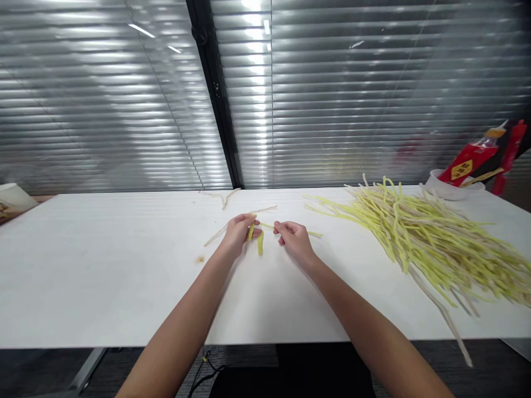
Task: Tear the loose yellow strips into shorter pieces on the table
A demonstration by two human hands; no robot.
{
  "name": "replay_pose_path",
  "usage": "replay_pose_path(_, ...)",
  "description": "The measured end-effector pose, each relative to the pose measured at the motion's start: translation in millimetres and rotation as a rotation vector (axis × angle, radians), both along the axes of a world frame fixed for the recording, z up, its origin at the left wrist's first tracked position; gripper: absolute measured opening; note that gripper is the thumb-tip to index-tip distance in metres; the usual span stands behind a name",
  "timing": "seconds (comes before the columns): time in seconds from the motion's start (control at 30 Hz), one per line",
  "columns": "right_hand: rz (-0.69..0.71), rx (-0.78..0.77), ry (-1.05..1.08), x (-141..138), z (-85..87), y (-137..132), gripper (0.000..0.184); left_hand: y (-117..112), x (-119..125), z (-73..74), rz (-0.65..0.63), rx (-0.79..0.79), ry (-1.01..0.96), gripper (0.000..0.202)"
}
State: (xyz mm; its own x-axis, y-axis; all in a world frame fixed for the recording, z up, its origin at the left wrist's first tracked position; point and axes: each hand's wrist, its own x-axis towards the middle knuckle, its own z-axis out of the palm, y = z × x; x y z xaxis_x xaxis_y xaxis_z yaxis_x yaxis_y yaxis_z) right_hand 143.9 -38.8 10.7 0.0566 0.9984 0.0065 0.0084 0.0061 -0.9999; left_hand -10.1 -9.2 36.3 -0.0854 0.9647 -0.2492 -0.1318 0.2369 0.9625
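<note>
Centrally, the left hand (237, 232) and right hand (293, 237) pinch one yellow strip (260, 241). Bare table (103, 276) spreads left of the grip; the strip pile (435, 243) crowds its right, reaching the near edge.

A white desk (124, 276) carries a big heap of yellow strips (435, 243); left of the heap lie a few pale strips (224, 196), behind it a white bowl (450, 190).
</note>
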Motion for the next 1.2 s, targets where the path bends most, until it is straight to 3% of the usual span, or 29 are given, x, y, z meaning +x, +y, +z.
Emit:
replay_pose_path(0.23, -0.007, 0.002, -0.007, 2.3, -3.8, 1.0, 0.038, -1.4, -14.6, -6.6, -0.010, 0.099, 0.662, 0.024)
replay_pose_path(0.47, -0.011, 0.011, -0.004, 3.8, -8.9, 4.0, 0.036, 0.0, -19.9, -11.8, -0.040, 0.082, 0.631, 0.019)
replay_pose_path(0.7, -0.019, 0.051, -0.100, 1.5, -11.9, 3.8, 0.028, -12.0, -12.7, -8.8, -0.183, 0.233, 1.135, 0.034)
replay_pose_path(0.83, -0.013, 0.090, -0.222, 1.7, -11.0, 2.2, 0.026, -16.6, -7.3, -14.7, -0.263, 0.238, 1.181, 0.028)
replay_pose_path(0.97, 0.015, 0.242, -0.466, 4.1, -15.2, 3.3, 0.016, -16.0, -5.7, -17.2, -0.403, 0.346, 1.130, 0.015)
replay_pose_path(1.2, 0.193, 0.384, -0.704, 12.0, -23.0, 12.3, 0.025, -12.1, -2.8, -23.3, -0.515, 0.522, 1.086, 0.017)
